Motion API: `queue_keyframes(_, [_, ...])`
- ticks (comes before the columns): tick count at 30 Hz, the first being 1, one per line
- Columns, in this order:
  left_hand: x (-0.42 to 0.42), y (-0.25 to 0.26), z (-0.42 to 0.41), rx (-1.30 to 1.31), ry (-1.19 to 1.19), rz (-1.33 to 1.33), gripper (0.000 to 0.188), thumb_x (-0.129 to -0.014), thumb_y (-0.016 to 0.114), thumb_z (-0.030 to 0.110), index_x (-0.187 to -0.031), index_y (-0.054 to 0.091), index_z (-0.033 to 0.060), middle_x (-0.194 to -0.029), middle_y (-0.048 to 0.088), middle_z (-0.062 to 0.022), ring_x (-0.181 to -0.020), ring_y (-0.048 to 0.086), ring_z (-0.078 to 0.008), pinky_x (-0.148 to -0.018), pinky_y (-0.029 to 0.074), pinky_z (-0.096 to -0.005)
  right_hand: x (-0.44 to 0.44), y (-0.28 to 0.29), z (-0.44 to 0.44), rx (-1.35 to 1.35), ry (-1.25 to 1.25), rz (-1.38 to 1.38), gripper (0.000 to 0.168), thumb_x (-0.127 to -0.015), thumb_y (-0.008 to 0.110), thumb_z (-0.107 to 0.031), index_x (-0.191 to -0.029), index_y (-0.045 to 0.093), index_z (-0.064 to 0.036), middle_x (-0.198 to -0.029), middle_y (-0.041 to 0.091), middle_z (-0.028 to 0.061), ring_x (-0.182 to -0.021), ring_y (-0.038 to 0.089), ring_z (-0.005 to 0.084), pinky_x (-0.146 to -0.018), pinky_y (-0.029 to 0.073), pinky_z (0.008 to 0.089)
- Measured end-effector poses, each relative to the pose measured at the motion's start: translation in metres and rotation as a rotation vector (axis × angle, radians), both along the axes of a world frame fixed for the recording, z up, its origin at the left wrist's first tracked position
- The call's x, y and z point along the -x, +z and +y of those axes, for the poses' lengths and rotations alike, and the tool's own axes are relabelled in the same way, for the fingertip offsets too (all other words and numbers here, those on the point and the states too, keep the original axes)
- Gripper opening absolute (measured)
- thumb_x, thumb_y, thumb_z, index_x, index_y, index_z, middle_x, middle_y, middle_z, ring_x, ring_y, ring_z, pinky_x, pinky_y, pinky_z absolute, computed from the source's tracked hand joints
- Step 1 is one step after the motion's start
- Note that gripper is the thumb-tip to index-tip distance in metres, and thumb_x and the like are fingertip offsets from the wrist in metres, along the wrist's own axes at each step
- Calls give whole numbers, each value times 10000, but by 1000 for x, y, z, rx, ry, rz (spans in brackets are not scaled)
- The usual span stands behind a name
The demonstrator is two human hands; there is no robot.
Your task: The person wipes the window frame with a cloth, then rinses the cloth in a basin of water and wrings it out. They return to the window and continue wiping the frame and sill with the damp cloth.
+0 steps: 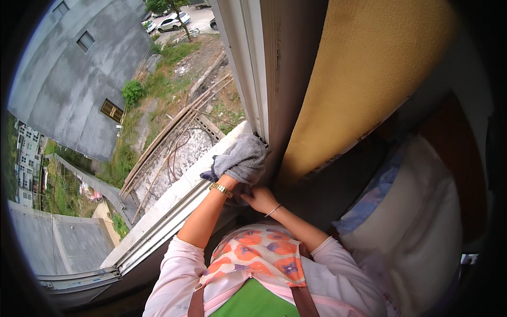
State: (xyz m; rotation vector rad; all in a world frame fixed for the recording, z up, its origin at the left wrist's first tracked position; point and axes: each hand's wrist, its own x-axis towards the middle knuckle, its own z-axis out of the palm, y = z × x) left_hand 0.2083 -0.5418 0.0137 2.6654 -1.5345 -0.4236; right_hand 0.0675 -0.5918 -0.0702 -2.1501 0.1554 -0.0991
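Note:
A grey towelling cloth [243, 158] covers my left hand [228, 182] at the inner corner of the window, where the sill meets the upright frame. Its fingers are hidden in the folds. A gold-coloured watch or bracelet [221, 190] circles that wrist. Just below and to the right, my right hand [261, 200] has its fingers curled at the hanging, shadowed end of the cloth. On the right wrist is a thin bangle [272, 210]. The white window frame [253, 71] rises beyond the cloth, and the sliding track [166, 228] runs down to the left.
Outside the open window, a white ledge [186, 184] borders a drop to rough ground, with poles [166, 138] and a grey building [87, 71] beyond. A yellow curtain or panel [356, 79] stands close on the right. Pale bedding or fabric [416, 198] is heaped behind it.

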Motion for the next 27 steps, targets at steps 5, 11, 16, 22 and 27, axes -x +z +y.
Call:
queue_keyframes(5, [1, -6, 45, 146, -118, -70, 534, -931, 454, 314, -1409, 363, 92, -1425, 378, -117, -1332, 333, -255, -1128, 236, -374, 2, -7, 3, -80, -11, -78, 385, -801, 669, -353, -745, 610, 24, -671, 597, 216, -641, 605, 387, -565, 459, 457])
queue_keyframes(11, [25, 38, 4, 363, -115, -286, 307, -811, 512, 310, -1022, 575, 96, -1002, 548, -135, -949, 521, -292, -821, 409, -406, 13, -11, 0, -16, 32, 30, 398, -809, 665, -371, -762, 620, 21, -685, 611, 212, -650, 615, 375, -575, 470, 439])
queue_keyframes(16, [32, 48, -4, 384, -44, -289, 245, -770, 535, 274, -846, 664, 81, -823, 611, -142, -791, 591, -301, -696, 477, -414, 10, -6, 0, -39, 29, 108, 444, -808, 664, -415, -771, 632, 25, -694, 617, 221, -649, 622, 368, -581, 474, 439])
queue_keyframes(22, [39, 52, 0, 371, -1, -257, 254, -782, 532, 287, -858, 666, 86, -834, 618, -136, -810, 595, -298, -716, 479, -415, 13, -5, 15, 9, 79, 33, 462, -813, 658, -394, -705, 602, 51, -711, 605, 243, -684, 609, 397, -617, 477, 450])
queue_keyframes(27, [34, 60, -7, 348, 35, -214, 262, -792, 529, 298, -867, 668, 90, -844, 624, -131, -825, 599, -296, -732, 482, -416, 4, -9, 14, 13, 111, 133, 467, -816, 655, -387, -712, 602, 66, -719, 604, 249, -679, 609, 383, -627, 476, 442])
